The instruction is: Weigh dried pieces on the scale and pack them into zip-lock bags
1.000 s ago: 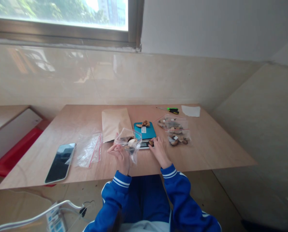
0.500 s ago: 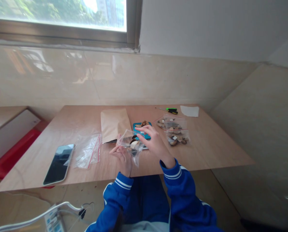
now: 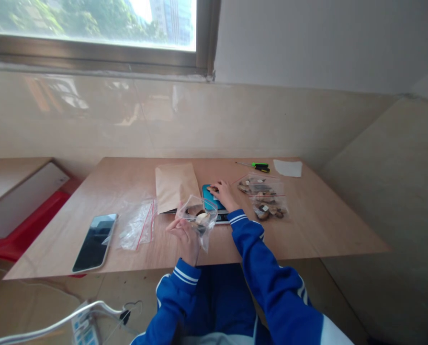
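My left hand [image 3: 183, 235] holds a clear zip bag [image 3: 197, 218] up above the table's front edge; pale and dark pieces lie inside it. My right hand [image 3: 222, 192] reaches forward onto the teal top of a small scale [image 3: 209, 201], its fingers down on the spot where brown pieces lay. Whether it grips a piece I cannot tell. A brown paper envelope [image 3: 174, 185] lies just left of the scale.
Filled zip bags [image 3: 265, 197] lie right of the scale, empty zip bags [image 3: 138, 224] and a phone [image 3: 95, 235] to the left. A green-handled screwdriver [image 3: 259, 166] and white paper [image 3: 287, 167] sit at the far edge. A red and white object [image 3: 23, 211] stands left of the wooden table [image 3: 318, 225].
My right hand went from the scale's front edge to the bag's mouth, then forward onto the scale's top. My left hand kept the bag raised.
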`<state>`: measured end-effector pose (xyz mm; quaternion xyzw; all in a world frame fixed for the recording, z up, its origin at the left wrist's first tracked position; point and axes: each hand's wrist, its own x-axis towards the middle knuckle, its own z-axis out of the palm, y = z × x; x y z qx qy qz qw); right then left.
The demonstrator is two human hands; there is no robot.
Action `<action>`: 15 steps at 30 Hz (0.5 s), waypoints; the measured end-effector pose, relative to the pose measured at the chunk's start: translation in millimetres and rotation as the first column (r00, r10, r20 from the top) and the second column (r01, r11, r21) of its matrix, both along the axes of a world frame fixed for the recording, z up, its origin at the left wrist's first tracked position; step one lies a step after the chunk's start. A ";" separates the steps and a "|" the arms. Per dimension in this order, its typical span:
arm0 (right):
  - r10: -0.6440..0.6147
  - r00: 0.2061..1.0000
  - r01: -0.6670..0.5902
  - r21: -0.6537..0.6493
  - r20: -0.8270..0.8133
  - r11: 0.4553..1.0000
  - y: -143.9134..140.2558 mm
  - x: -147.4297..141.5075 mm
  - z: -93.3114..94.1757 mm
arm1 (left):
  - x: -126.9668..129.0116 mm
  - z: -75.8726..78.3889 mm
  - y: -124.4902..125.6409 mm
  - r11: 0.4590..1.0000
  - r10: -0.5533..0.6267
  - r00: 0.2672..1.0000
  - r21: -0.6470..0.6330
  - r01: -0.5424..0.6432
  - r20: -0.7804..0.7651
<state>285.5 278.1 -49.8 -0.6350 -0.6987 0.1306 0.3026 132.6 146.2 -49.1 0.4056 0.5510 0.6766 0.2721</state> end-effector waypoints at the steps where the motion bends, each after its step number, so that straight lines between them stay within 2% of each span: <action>1: -0.004 1.000 0.004 0.008 -0.022 1.000 -1.9 1.7 0.7 | 0.2 1.6 -0.2 1.000 -0.006 1.000 -0.009 0.006 0.005; 6: -0.044 0.983 0.056 0.060 -0.176 0.997 -18.5 4.3 17.4 | 0.9 3.5 -1.1 1.000 -0.029 0.999 0.002 0.029 -0.014; 8: -0.012 0.932 0.047 0.087 -0.363 0.995 -31.4 -0.9 32.9 | 1.7 0.6 -0.2 1.000 -0.021 1.000 0.023 0.021 -0.007; 10: 0.070 0.799 -0.022 0.086 -0.598 0.996 -48.5 -9.8 53.1 | 3.0 -2.4 1.6 0.999 -0.017 1.000 0.048 0.017 0.015; 11: 0.111 0.733 -0.083 0.074 -0.671 0.994 -57.9 -15.0 64.1 | 3.8 -3.4 2.6 0.998 -0.019 0.999 0.059 0.017 0.028; 12: 0.150 0.699 -0.155 0.056 -0.699 0.986 -67.0 -20.4 75.0 | 4.7 -3.7 3.5 0.997 -0.023 0.999 0.071 0.020 0.042; 15: 0.270 0.722 -0.322 0.037 -0.637 0.946 -88.4 -33.4 102.4 | 7.3 -0.8 5.0 0.995 -0.029 0.995 0.095 0.020 0.094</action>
